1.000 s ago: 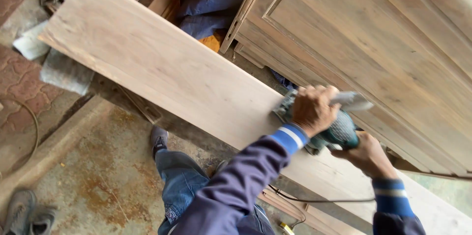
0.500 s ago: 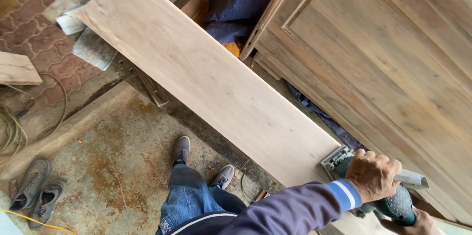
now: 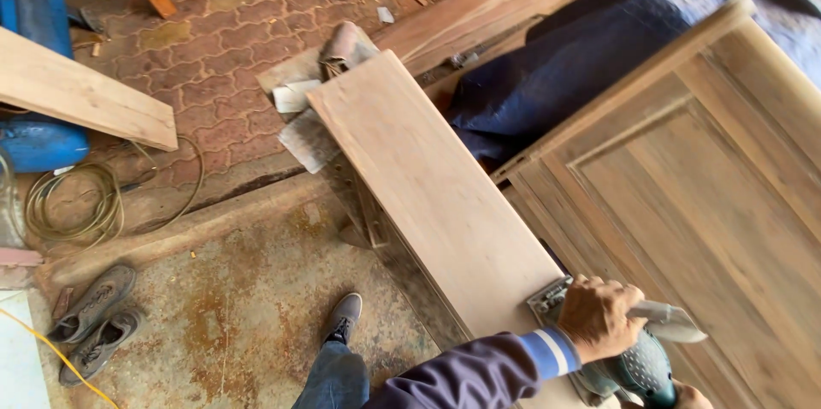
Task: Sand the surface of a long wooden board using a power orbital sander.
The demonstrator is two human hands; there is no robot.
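Wood fills most of the view: a long pale plank runs from about 11 o'clock down to 5 o'clock, its far end resting over a dark support. At the plank's near end sits a green power sander, its flat base on the board's surface. The left hand wraps over the top of the sander, its grip closed around the front of the tool's body, with a blue sleeve and a striped cuff behind it. The right hand shows only as a sliver at the bottom edge, at roughly 5 o'clock, touching the rear of the sander; whether its grip is closed cannot be told.

At 3 o'clock from the plank stands a large panelled wooden door, leaning just beside the board. Above it, near 1 o'clock, lies a dark blue cloth. At 6 o'clock the person's own grey shoe and jeans leg stand on a stained concrete floor. A pair of worn grey shoes lies at 8 o'clock, well apart from the plank. A coil of cable rests near 9 o'clock, under another plank that crosses the upper left. Brick paving covers the ground at 11 o'clock.
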